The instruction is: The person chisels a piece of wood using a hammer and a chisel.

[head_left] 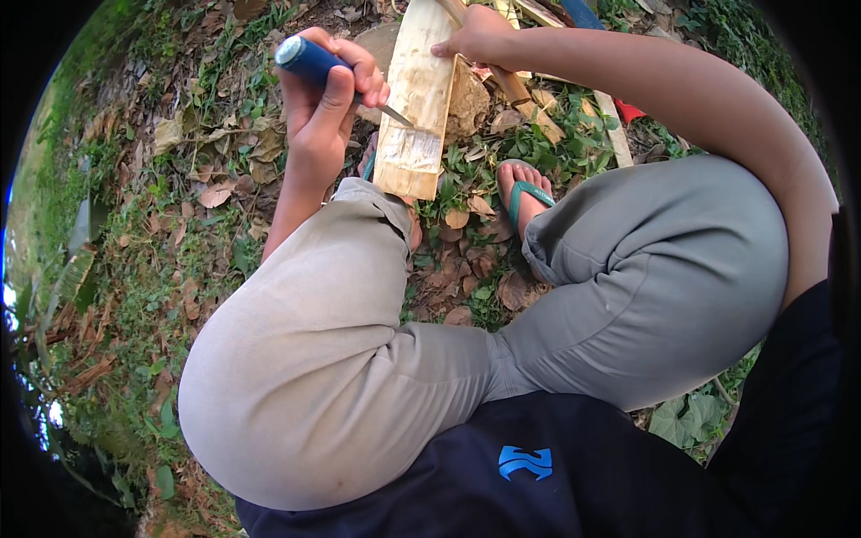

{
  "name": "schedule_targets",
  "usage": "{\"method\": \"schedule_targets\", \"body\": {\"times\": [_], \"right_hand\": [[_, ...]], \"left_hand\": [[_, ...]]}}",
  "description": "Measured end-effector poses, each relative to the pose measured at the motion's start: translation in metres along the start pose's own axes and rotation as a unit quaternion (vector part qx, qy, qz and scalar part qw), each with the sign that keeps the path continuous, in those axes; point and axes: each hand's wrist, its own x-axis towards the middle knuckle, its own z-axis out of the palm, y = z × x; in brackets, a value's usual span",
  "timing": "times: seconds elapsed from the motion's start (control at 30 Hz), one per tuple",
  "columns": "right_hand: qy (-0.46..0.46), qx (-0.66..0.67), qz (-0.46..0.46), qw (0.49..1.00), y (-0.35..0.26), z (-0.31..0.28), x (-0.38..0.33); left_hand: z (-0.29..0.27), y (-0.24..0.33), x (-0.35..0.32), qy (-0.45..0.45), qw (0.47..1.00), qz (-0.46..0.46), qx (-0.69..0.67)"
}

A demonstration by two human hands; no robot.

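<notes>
**Reviewer:** Step in hand?

**Inspector:** Judged to be cutting. The blue-handled, thin-bladed metal chisel (314, 63) has its tip at the long, pale wooden board (420, 85), above a whitish chipped patch near the board's lower end, roughly midway between its long edges.

**Reviewer:** Grip?

**Inspector:** Left hand (325, 103): fingers closed around the chisel's handle, butt end exposed. Right hand (484, 38): closed about a slim brown wooden rod (513, 87), thumb at the board's right edge. Thumb pressure cannot be told.

**Reviewer:** What does the next move call for?

**Inspector:** In my judgement, a steady blade angle and a firmly held board.

**Reviewer:** Edges and room?

**Inspector:** The board's top end runs out of view. Its lower-left corner lies close to the grey trouser leg (296, 314); contact cannot be told. Right of its lower-right corner, apart, stands a foot in a green-strapped sandal (517, 204). A rough brown lump (468, 100) crowds the right edge. Leafy ground (197, 170) left of the left hand offers elbow room.
</notes>
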Motion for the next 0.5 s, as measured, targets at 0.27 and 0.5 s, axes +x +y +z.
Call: {"method": "schedule_targets", "body": {"times": [0.27, 0.5], "right_hand": [[-0.046, 0.031, -0.004, 0.998, -0.008, -0.004, -0.01], [-0.048, 0.031, -0.012, 0.998, -0.007, -0.005, -0.011]], "left_hand": [[-0.005, 0.003, -0.007, 0.012, 1.0, -0.004, -0.013], [-0.005, 0.001, -0.007, 0.01, 1.0, 0.004, -0.013]]}}
